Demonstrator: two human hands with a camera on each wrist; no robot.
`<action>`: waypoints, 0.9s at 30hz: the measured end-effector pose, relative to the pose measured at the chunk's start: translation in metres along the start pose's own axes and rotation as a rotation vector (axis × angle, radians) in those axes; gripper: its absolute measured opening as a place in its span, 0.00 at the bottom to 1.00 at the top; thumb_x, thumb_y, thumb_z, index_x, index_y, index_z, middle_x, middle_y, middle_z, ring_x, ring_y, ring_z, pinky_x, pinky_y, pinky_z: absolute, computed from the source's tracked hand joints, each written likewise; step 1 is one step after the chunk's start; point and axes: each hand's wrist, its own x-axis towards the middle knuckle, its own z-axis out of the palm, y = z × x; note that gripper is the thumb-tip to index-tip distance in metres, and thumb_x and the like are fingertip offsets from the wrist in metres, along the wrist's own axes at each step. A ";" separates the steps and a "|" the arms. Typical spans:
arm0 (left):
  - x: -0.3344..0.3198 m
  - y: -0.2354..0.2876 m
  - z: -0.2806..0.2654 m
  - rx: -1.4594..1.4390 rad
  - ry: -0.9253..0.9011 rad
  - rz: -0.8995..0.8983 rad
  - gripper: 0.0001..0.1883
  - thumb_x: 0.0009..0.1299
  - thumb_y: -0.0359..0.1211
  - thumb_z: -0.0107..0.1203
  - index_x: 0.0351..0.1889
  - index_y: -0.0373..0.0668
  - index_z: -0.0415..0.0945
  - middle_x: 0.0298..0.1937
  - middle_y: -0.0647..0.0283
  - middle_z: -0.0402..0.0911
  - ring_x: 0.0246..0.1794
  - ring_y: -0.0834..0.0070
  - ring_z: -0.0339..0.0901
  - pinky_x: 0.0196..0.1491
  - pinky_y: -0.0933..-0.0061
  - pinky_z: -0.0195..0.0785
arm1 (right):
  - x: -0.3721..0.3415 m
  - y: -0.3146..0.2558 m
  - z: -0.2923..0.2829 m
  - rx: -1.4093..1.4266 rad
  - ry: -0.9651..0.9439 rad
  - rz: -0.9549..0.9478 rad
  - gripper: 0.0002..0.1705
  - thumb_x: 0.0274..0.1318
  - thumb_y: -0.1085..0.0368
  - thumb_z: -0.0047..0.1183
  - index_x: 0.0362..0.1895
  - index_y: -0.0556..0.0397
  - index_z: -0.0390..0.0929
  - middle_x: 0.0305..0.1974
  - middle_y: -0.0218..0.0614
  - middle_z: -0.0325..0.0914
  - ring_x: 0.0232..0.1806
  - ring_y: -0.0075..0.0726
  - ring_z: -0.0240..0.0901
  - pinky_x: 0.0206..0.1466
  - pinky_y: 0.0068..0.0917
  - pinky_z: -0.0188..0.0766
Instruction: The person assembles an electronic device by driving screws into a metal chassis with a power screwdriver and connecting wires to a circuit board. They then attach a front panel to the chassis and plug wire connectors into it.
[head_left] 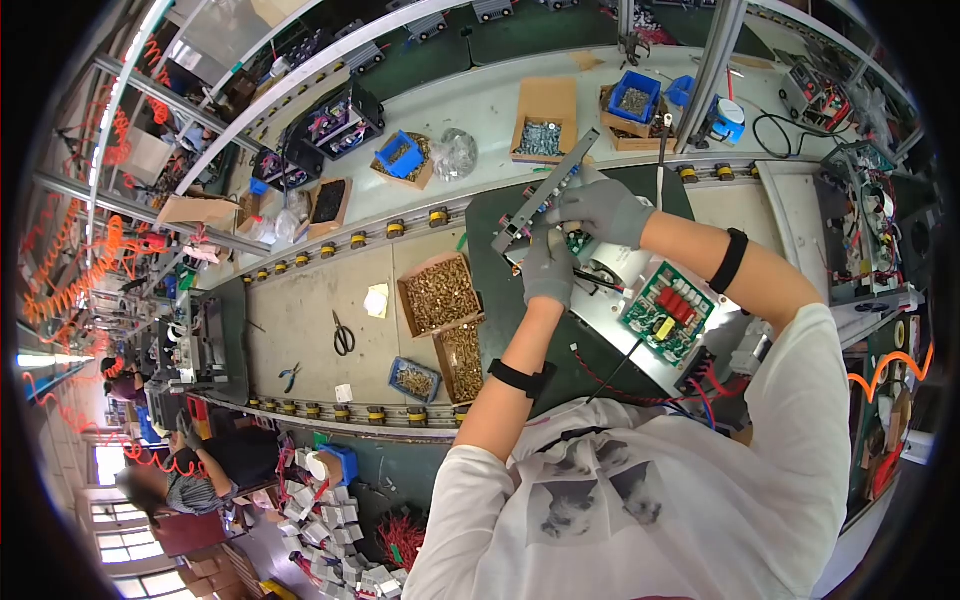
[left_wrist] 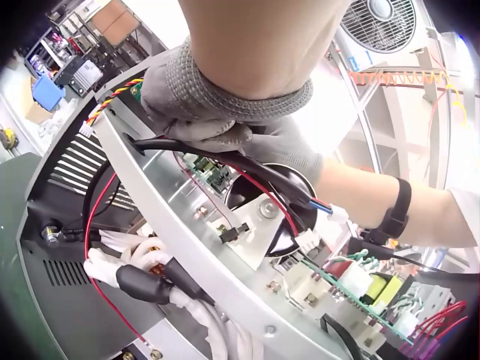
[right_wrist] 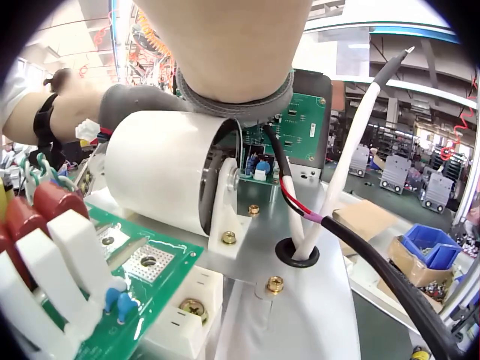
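Both hands wear grey gloves and work at the far end of an opened machine with a metal chassis [right_wrist: 322, 300]. A long grey front panel [head_left: 516, 226] stands slanted there, with a green circuit board [right_wrist: 307, 124] behind it. My right hand [head_left: 610, 208] grips the panel from the right, its fingertips hidden. The left hand [head_left: 548, 268] holds its lower end with curled fingers, beside a black cable [left_wrist: 236, 159]. Close by are a white cylinder [right_wrist: 161, 169] and a second green board [right_wrist: 161, 274] with red and white parts.
Boxes of brass fittings [head_left: 440, 295], a small blue tray [head_left: 414, 379], scissors [head_left: 343, 335] and pliers [head_left: 290, 377] lie left on the bench. Behind the roller rail [head_left: 396, 229] stand a carton of screws [head_left: 541, 138] and a blue bin [head_left: 634, 97]. Another person [head_left: 195, 470] is lower left.
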 end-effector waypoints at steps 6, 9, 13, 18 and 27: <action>-0.002 -0.005 0.008 -0.303 0.022 0.018 0.14 0.72 0.41 0.40 0.44 0.40 0.69 0.19 0.63 0.72 0.16 0.78 0.66 0.21 0.75 0.60 | 0.000 0.001 0.002 0.028 -0.031 0.074 0.13 0.41 0.69 0.53 0.34 0.37 0.80 0.35 0.25 0.76 0.43 0.38 0.70 0.55 0.38 0.60; 0.003 -0.002 0.003 -0.244 -0.035 -0.097 0.15 0.72 0.42 0.41 0.42 0.39 0.69 0.18 0.58 0.74 0.20 0.71 0.72 0.28 0.71 0.64 | 0.000 0.001 0.003 0.050 -0.011 0.102 0.12 0.41 0.69 0.54 0.33 0.39 0.80 0.35 0.26 0.75 0.44 0.39 0.69 0.52 0.36 0.63; 0.006 -0.001 0.003 -0.167 0.003 -0.171 0.17 0.70 0.45 0.44 0.39 0.39 0.71 0.18 0.58 0.75 0.20 0.70 0.73 0.29 0.69 0.64 | -0.002 0.006 0.011 0.253 0.158 0.189 0.10 0.42 0.68 0.57 0.33 0.44 0.80 0.34 0.30 0.77 0.40 0.41 0.72 0.43 0.33 0.69; -0.001 -0.004 0.005 -0.228 -0.001 -0.190 0.17 0.68 0.45 0.45 0.40 0.39 0.72 0.22 0.56 0.77 0.25 0.69 0.76 0.33 0.69 0.65 | 0.002 0.012 0.011 0.513 0.189 0.636 0.10 0.42 0.65 0.60 0.33 0.50 0.81 0.31 0.36 0.79 0.30 0.38 0.74 0.36 0.30 0.71; -0.015 0.013 0.002 0.237 0.115 0.189 0.13 0.67 0.40 0.47 0.40 0.41 0.71 0.26 0.57 0.77 0.26 0.64 0.75 0.34 0.67 0.67 | 0.018 -0.010 0.006 -0.009 0.075 0.668 0.12 0.44 0.54 0.53 0.26 0.46 0.81 0.30 0.39 0.79 0.33 0.44 0.76 0.39 0.38 0.72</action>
